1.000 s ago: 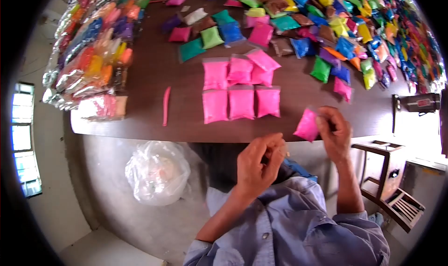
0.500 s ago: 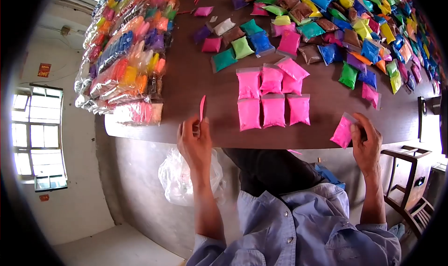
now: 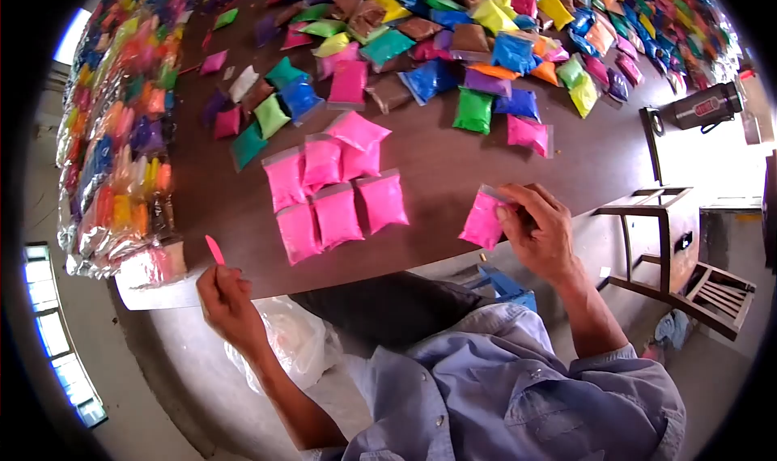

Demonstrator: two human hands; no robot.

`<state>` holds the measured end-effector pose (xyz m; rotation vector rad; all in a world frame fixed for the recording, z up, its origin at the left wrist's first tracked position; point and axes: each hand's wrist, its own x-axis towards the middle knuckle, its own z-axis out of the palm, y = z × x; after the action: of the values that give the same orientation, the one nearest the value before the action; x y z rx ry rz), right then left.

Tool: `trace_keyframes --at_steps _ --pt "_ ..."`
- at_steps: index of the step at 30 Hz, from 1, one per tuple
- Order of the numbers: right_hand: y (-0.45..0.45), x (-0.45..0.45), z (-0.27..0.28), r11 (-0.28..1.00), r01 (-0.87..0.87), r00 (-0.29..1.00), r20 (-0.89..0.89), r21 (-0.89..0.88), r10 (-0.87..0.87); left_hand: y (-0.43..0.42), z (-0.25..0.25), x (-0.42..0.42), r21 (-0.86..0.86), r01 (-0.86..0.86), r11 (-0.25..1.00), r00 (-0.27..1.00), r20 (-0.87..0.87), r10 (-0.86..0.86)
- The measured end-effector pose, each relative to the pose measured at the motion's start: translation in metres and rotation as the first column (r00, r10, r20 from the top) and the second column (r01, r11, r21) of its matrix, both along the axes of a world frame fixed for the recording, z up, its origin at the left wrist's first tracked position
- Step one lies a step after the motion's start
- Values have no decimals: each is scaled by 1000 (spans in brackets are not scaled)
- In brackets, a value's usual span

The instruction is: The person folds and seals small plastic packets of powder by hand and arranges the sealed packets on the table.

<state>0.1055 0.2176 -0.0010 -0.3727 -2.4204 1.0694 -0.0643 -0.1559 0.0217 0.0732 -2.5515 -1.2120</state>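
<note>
My left hand [image 3: 229,295] is at the table's front edge, fingers closed on the lower end of a thin pink plastic stick [image 3: 214,249] that points up. In my right hand [image 3: 538,225], thumb and fingers pinch the side of a pink packet [image 3: 483,218] at the front edge. Between my hands lie several bright pink packets [image 3: 337,213] in two rows on the dark table [image 3: 437,259]; one upper packet [image 3: 357,130] partly overlaps others.
Many coloured packets [image 3: 494,48] are heaped across the back. Clear bags of coloured packets [image 3: 121,194] are stacked at the left. A plastic bag [image 3: 295,344] sits on the floor below. At the right are a wooden stool [image 3: 678,242] and a dark flask [image 3: 702,106].
My left hand has moved left from near my body and taken hold of the pink stick, which lay on the table. My right hand still holds the packet. The view has shifted and tilted.
</note>
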Motion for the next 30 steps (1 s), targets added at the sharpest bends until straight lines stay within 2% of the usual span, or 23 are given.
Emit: trace_keyframes --at_steps 3,4,5,6,7,9,11,17,19,20,22,24,26,29,30 --pt "-1 3 2 999 -9 999 35 -36 11 50 15 47 89 173 981 985 8 -174" --pt "-4 3 6 998 23 999 38 -57 -21 60 8 60 55 298 953 954 3 -298" --pt "-5 4 4 998 25 999 45 -54 -22 75 8 71 -23 412 911 910 70 -410" --pt "-7 7 2 994 62 997 42 -92 -58 87 -4 81 -35 524 851 852 46 -522" --pt "-9 9 0 986 101 995 38 -131 -97 112 8 89 -10 571 821 815 127 -565" --pt "-13 16 3 971 146 988 73 -188 -134 135 -4 102 -23 673 740 736 124 -666" --pt "-18 24 4 950 193 979 111 -245 -171 156 -10 114 79 704 706 701 87 -708" --pt "-31 37 -12 875 323 946 118 -361 -301 189 -11 133 67 781 622 623 2 -782" --pt "-35 37 -10 720 392 910 127 -572 -395 195 -12 137 44 795 604 605 -5 -796" --pt "-36 38 -9 719 393 909 125 -573 -397 197 -14 138 14 802 598 598 4 -802" --pt "-38 42 -7 614 411 893 164 -674 -419 201 -20 139 -15 810 586 586 14 -810" --pt "-44 45 -9 594 412 887 154 -691 -436 203 -26 138 -173 803 570 583 29 -812" --pt "-46 47 -10 573 408 881 143 -711 -450 204 -27 137 -239 796 556 580 34 -814" --pt "-46 52 -11 524 409 892 205 -747 -404 202 -28 134 -335 781 527 563 15 -826" --pt "-44 54 -11 471 408 897 248 -782 -366 201 -28 133 -367 774 516 551 -11 -834"
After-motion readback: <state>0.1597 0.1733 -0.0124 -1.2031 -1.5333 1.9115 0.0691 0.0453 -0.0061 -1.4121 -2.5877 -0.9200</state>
